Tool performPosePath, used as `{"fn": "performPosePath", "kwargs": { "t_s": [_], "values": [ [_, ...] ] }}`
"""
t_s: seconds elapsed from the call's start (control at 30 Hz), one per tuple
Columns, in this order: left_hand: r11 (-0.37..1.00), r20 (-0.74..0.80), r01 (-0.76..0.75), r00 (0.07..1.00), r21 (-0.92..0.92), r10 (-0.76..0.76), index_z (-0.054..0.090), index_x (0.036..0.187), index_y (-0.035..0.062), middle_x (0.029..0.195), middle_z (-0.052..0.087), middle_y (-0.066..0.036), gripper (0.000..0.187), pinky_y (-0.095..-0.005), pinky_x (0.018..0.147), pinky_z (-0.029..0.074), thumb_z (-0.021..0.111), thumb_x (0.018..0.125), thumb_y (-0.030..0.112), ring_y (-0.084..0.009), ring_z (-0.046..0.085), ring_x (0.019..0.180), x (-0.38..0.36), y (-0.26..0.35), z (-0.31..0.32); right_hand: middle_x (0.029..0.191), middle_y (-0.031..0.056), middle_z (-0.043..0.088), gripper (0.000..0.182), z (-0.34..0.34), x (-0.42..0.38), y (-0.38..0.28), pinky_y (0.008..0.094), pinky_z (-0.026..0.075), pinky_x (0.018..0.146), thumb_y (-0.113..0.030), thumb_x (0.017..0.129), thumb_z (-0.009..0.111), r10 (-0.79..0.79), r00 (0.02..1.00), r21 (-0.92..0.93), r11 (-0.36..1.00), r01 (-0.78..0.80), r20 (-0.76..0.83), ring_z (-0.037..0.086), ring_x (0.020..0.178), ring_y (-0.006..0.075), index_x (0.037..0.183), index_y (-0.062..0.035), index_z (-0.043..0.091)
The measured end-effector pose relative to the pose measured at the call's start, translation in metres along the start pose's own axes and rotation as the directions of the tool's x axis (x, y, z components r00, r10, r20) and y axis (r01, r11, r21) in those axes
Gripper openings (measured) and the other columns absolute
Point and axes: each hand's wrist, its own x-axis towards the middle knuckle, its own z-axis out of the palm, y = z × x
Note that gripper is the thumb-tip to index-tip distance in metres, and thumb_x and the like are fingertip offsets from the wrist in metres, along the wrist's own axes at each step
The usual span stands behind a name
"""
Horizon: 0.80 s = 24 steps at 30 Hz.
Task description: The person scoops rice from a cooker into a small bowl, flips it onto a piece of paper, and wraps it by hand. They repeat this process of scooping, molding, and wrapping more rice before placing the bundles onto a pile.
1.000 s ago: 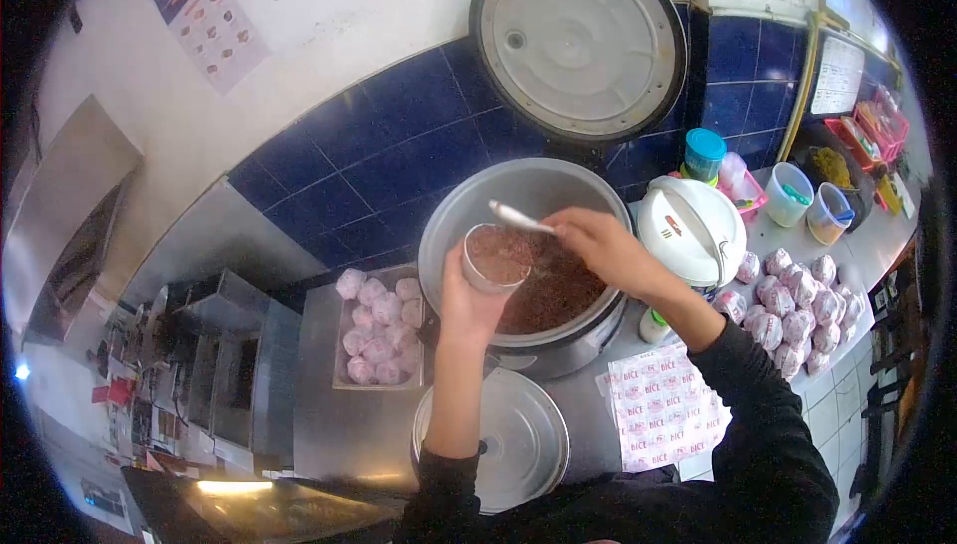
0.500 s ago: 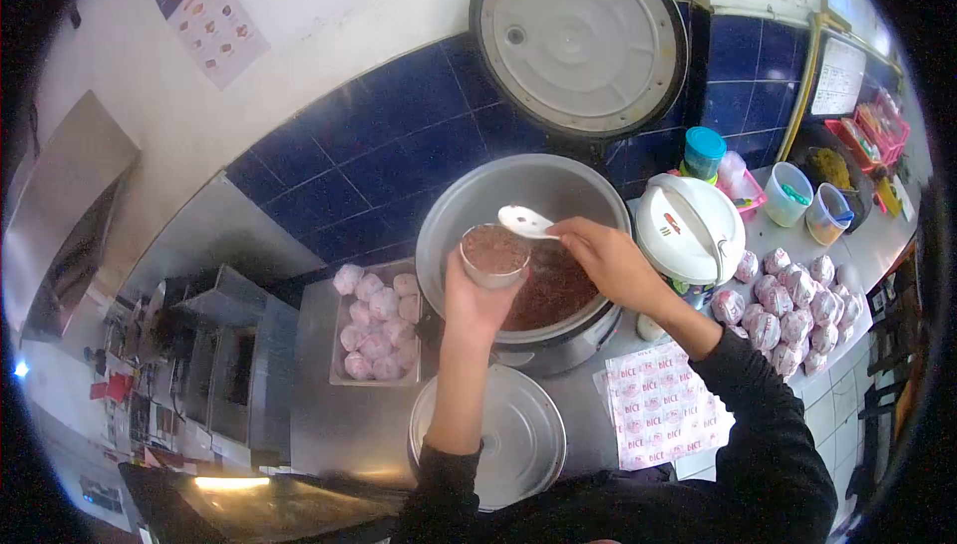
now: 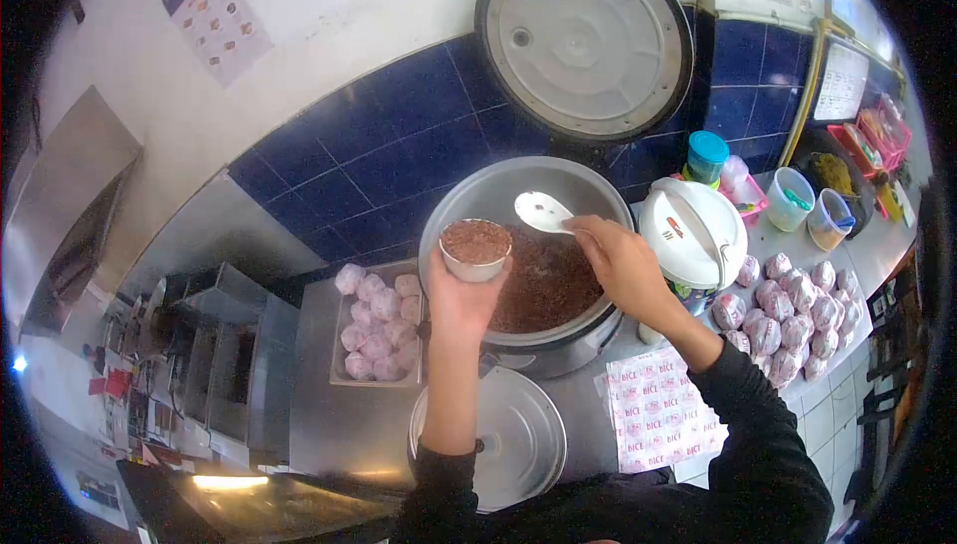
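My left hand (image 3: 461, 297) is wrapped round a small metal bowl (image 3: 475, 270) filled with reddish-brown rice (image 3: 477, 241), held over the left rim of a large rice cooker (image 3: 445, 207). In my right hand (image 3: 623, 267) is a white rice paddle (image 3: 541, 212), its blade above the pot and apart from the bowl. More brown rice (image 3: 543, 290) lies in the bottom of the pot. The cooker's round lid (image 3: 586, 40) stands raised behind it.
Wrapped round packets fill a metal tray (image 3: 339, 376) at left; more wrapped packets (image 3: 796, 310) are piled at right. Printed wrapping paper (image 3: 658, 409) and a round metal lid (image 3: 518, 434) lie in front. A white lidded jug (image 3: 688, 230) stands right of the cooker.
My left hand has shifted left with the bowl of rice, away from the paddle. My right hand has moved slightly right with the paddle, whose blade is now clear of the bowl.
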Motion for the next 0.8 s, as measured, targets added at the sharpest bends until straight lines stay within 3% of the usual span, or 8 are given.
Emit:
{"fn": "performPosePath", "kwargs": {
  "t_s": [0.07, 0.13, 0.3, 0.47, 0.53, 0.6, 0.73, 0.8],
  "values": [
    [1.0, -0.018, 0.005, 1.0, 0.005, -0.005, 0.051, 0.134, 0.0073, 0.131, 0.058, -0.02, 0.046, -0.0497, 0.095, 0.051, 0.037, 0.107, 0.042, -0.0372, 0.058, 0.117, 0.002, 0.0, 0.003, 0.093, 0.0163, 0.068, 0.02, -0.003, -0.002, -0.01, 0.0492, 0.054, 0.076, -0.021, 0.101, 0.055, -0.014, 0.999, 0.083, 0.996, 0.018, -0.04, 0.068, 0.088, 0.0389, 0.116, -0.0126, 0.066],
    [0.999, -0.066, -0.007, 0.998, -0.052, 0.004, 0.054, 0.129, 0.0106, 0.131, 0.059, -0.013, 0.04, -0.0518, 0.098, 0.048, 0.037, 0.106, 0.039, -0.0299, 0.058, 0.121, -0.001, 0.0, 0.01, 0.092, 0.0166, 0.068, 0.02, -0.002, -0.009, -0.015, 0.0495, 0.053, 0.074, -0.02, 0.101, 0.056, -0.073, 0.997, 0.118, 0.99, 0.071, 0.015, 0.068, 0.088, 0.0392, 0.115, -0.0125, 0.067],
    [0.999, 0.011, 0.013, 1.0, -0.05, -0.012, 0.053, 0.131, 0.0082, 0.132, 0.058, -0.016, 0.044, -0.0512, 0.097, 0.05, 0.037, 0.106, 0.041, -0.0337, 0.057, 0.12, 0.005, 0.003, -0.002, 0.092, 0.0163, 0.068, 0.019, 0.006, -0.016, 0.006, 0.049, 0.054, 0.071, -0.02, 0.101, 0.056, 0.077, 0.994, -0.118, 0.991, -0.067, 0.08, 0.068, 0.084, 0.0391, 0.115, -0.0133, 0.067],
    [0.998, -0.042, -0.043, 0.998, -0.035, 0.042, 0.051, 0.133, 0.0075, 0.136, 0.056, -0.016, 0.045, -0.0493, 0.097, 0.052, 0.037, 0.107, 0.041, -0.0346, 0.057, 0.12, 0.008, -0.005, 0.004, 0.088, 0.0157, 0.067, 0.019, -0.006, -0.012, -0.014, 0.0496, 0.053, 0.07, -0.019, 0.101, 0.056, 0.039, 0.998, 0.009, 0.999, -0.039, -0.054, 0.067, 0.081, 0.039, 0.116, -0.0148, 0.067],
    [0.996, -0.107, -0.083, 0.991, -0.013, 0.081, 0.052, 0.133, 0.0124, 0.136, 0.056, -0.012, 0.043, -0.0541, 0.108, 0.041, 0.039, 0.106, 0.042, -0.0289, 0.052, 0.128, 0.004, -0.011, 0.013, 0.087, 0.0155, 0.066, 0.019, -0.006, -0.012, -0.023, 0.0491, 0.053, 0.069, -0.019, 0.101, 0.056, -0.007, 0.998, 0.062, 0.998, 0.011, -0.067, 0.067, 0.08, 0.0386, 0.116, -0.0153, 0.067],
    [0.995, -0.098, -0.097, 0.99, 0.0, 0.096, 0.051, 0.135, 0.012, 0.139, 0.054, -0.011, 0.044, -0.0534, 0.111, 0.039, 0.038, 0.106, 0.042, -0.0283, 0.049, 0.131, 0.003, -0.014, 0.017, 0.086, 0.0153, 0.065, 0.019, -0.008, -0.012, -0.036, 0.0487, 0.053, 0.068, -0.019, 0.1, 0.057, -0.049, 0.996, 0.116, 0.992, 0.059, -0.081, 0.067, 0.079, 0.0381, 0.117, -0.0157, 0.067],
    [0.99, -0.047, -0.138, 0.989, 0.034, 0.139, 0.05, 0.138, 0.0141, 0.142, 0.053, -0.01, 0.046, -0.0523, 0.108, 0.041, 0.035, 0.107, 0.044, -0.0271, 0.051, 0.13, 0.003, -0.02, 0.019, 0.087, 0.0144, 0.065, 0.02, -0.01, -0.013, -0.048, 0.0465, 0.054, 0.066, -0.018, 0.099, 0.059, -0.067, 0.998, 0.069, 0.995, 0.066, 0.004, 0.067, 0.077, 0.0368, 0.116, -0.0152, 0.067],
    [0.992, -0.029, -0.117, 0.993, 0.04, 0.119, 0.05, 0.139, 0.0143, 0.143, 0.053, -0.01, 0.047, -0.0518, 0.109, 0.041, 0.036, 0.107, 0.045, -0.0266, 0.05, 0.131, 0.002, -0.022, 0.018, 0.088, 0.0144, 0.066, 0.022, -0.001, -0.013, -0.042, 0.042, 0.052, 0.073, -0.011, 0.098, 0.06, -0.088, 0.994, 0.021, 0.996, 0.087, 0.059, 0.066, 0.081, 0.034, 0.118, -0.0099, 0.068]
  ]
}}
